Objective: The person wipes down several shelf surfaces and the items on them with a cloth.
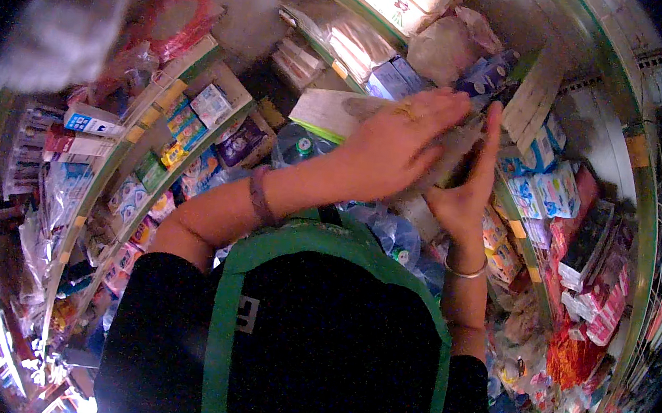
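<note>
My left hand (408, 149) reaches across with its fingers stretched out together. Its palm lies over a blurred, greyish, plastic-looking item (454, 151). On the other side my right hand (466, 196) has its thumb and fingers around that item, the fingers pointing up. Much of the item is hidden between the hands, so its kind does not show. Below my hands are clear bluish bottles (381, 226) with green caps. Close to my left wrist, a pale board (323, 110) with a bright green edge sticks out.
Curved shelves packed with boxes surround me. On the left stand small cartons (212, 105) and a purple box (243, 142). Blue-white packs (551, 192) and an orange-red bag (574, 359) are on the right. Blue boxes (395, 77) sit beyond my hands.
</note>
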Motion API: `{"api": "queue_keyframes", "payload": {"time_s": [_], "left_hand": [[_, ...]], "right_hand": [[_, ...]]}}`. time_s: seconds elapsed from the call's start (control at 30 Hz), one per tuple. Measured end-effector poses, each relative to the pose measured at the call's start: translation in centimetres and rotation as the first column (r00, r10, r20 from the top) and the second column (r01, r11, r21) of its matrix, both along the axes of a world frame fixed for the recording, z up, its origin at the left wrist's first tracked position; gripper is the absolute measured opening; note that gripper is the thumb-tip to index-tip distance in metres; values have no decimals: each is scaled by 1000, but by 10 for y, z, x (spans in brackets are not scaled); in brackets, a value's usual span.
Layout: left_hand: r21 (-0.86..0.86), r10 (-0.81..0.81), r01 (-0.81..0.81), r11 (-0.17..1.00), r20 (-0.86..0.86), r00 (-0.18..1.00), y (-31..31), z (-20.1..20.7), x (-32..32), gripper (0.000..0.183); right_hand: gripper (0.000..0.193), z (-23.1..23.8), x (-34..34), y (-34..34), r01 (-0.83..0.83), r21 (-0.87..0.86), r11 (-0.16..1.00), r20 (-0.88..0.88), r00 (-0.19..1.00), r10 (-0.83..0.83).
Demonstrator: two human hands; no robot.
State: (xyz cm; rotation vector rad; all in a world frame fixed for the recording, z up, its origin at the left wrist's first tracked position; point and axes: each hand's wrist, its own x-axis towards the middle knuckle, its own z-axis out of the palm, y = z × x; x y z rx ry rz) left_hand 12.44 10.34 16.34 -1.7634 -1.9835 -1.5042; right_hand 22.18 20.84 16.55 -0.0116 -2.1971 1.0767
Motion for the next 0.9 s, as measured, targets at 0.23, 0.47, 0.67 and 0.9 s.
{"api": "queue_keyframes", "payload": {"time_s": [0.23,0.47,0.67,0.9], "left_hand": [[-207,222,-158,965,338,915,-34,-86,-59,40],[40,38,-48,998,216,976,7,-4,11,43],[-321,276,-185,929,268,923,-27,-43,-49,32],[-341,303,-159,926,425,853,-43,-96,-68,34]], "right_hand": [[108,16,23,13,43,-159,986,-45,998,-51],[106,-16,-3,-1,58,127,990,145,986,-76],[113,3,18,9,132,-260,957,26,991,-130],[113,15,28,12,52,-203,978,-29,998,-59]]}}
